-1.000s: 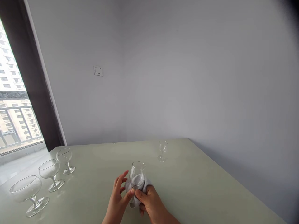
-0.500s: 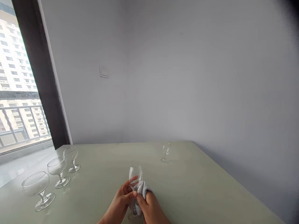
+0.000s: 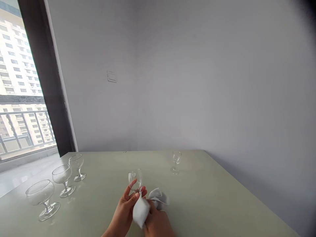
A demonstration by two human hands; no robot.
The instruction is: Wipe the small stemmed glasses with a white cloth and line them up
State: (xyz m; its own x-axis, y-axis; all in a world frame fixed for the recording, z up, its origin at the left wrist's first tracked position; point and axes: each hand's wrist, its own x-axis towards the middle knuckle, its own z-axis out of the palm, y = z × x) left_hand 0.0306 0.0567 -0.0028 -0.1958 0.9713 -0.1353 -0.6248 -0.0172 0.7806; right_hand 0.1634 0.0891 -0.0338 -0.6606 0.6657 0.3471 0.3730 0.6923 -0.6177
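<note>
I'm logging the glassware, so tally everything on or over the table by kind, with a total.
Wide clear stemmed bowl glasses, in a row at the table's left: 3
Small clear stemmed glasses: 2, one in the left hand, one standing far back
Pale grey cloth, in the right hand: 1
Total: 6

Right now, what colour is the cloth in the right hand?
White, plain; the cloth shows clearest in the head view.

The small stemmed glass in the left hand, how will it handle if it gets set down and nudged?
The small stemmed glass is thin and clear, so probably light and fragile. Its bowl is wider than its narrow stem, so a nudge up high would likely tip it. The left hand pinches it with fingertips only; smooth glass may slip, though the cloth in the right hand could help.
</note>
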